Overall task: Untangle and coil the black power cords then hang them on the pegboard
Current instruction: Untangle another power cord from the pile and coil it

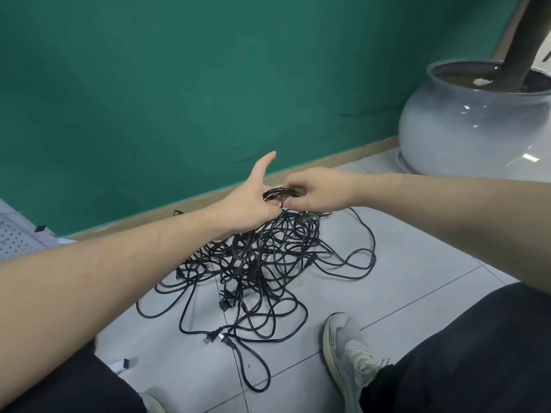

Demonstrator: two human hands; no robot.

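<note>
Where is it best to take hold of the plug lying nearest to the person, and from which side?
Pinch the plug by its moulded body, behind the prongs, coming from above. It lies flat on the floor tile at the tangle's near edge, probably freeing easily.

Even, soft indoor light, moderately bright, no hard shadows. Specular glare on the glazed pot at 2 o'clock, plus a bright reflection patch on the floor tiles beside it. Wide-angle bowing toward the edges. Forearms at 8 and 4 o'clock look soft; centre reasonably sharp.
</note>
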